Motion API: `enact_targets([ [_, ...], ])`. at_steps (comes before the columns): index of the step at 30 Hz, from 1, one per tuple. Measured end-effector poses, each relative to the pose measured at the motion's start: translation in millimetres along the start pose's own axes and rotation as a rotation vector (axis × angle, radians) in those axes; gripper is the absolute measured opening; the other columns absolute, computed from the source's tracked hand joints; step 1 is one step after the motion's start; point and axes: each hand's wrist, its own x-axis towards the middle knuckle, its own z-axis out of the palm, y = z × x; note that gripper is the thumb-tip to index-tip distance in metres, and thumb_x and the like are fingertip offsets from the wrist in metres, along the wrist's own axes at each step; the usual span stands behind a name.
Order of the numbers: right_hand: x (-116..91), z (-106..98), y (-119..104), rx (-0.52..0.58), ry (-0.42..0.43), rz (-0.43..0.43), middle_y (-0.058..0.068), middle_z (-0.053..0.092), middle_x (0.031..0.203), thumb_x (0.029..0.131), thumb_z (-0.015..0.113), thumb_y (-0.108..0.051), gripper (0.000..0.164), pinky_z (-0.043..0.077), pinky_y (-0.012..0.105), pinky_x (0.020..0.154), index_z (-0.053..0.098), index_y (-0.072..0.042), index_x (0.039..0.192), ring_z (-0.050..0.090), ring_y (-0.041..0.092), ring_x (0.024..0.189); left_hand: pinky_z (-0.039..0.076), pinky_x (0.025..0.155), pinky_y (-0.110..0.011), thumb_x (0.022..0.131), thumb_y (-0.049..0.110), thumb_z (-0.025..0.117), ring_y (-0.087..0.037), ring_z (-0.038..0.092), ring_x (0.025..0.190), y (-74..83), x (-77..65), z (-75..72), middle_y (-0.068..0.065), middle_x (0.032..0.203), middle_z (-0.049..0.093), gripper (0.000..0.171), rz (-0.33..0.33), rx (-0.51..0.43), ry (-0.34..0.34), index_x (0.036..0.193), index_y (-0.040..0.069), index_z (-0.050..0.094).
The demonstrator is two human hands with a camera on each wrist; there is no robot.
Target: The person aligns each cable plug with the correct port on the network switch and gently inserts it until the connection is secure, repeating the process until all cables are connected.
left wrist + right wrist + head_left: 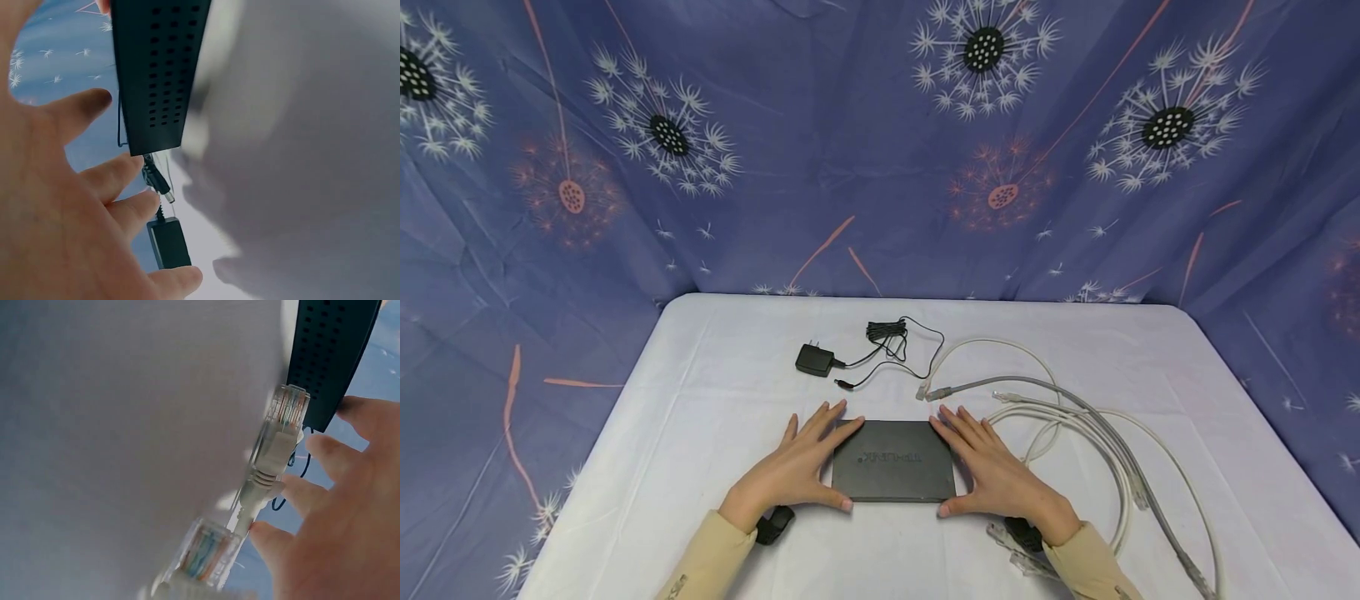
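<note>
1. A dark, flat box (893, 482), marked TP-LINK, is located directly between the hands, with perforated side walls turned towards them.
2. The left hand (786, 475) is held extended, its fingers straight and spread, with forefinger and thumb set about the two left corners of the box.
3. The right hand (1000, 479) is similarly extended about the right corners (whether pressure is applied cannot be told).
4. Beyond the left hand, a black power adapter (814, 360) is seen, its cord (886, 331) tied in a bundle.
5. Beyond and outside the right hand, a grey cable (1000, 380) and looped white cables (1122, 483) are laid on the white surface (737, 400); clear connectors (203, 553) are shown near that hand's fingers.
</note>
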Motion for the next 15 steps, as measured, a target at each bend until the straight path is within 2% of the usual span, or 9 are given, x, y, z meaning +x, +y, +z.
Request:
enact_targets([
  [10,1.9,-0.3,-0.1,-0.006,-0.006,0.003,0.018,0.025,0.153,0.066,0.080,-0.055,0.113,0.013,0.063,0.104,0.026,-0.003,0.150,0.016,0.043,0.138,0.006,0.103,-0.067,0.064,0.052,0.082,-0.039,0.012,0.141,-3.4,1.7,6.1,-0.016,0.154,0.021,0.108,-0.013,0.008,-0.021,0.151,0.016,0.030],
  [15,3.5,0.7,1.0,-0.012,-0.004,0.001,0.017,0.030,0.149,0.065,0.080,-0.054,0.112,0.015,0.061,0.105,0.027,-0.003,0.150,0.018,0.040,0.139,0.010,0.104,-0.065,0.064,0.049,0.084,-0.036,0.024,0.138,-3.0,3.8,7.1,-0.017,0.146,0.032,0.105,-0.004,0.037,0.002,0.150,0.016,0.034],
])
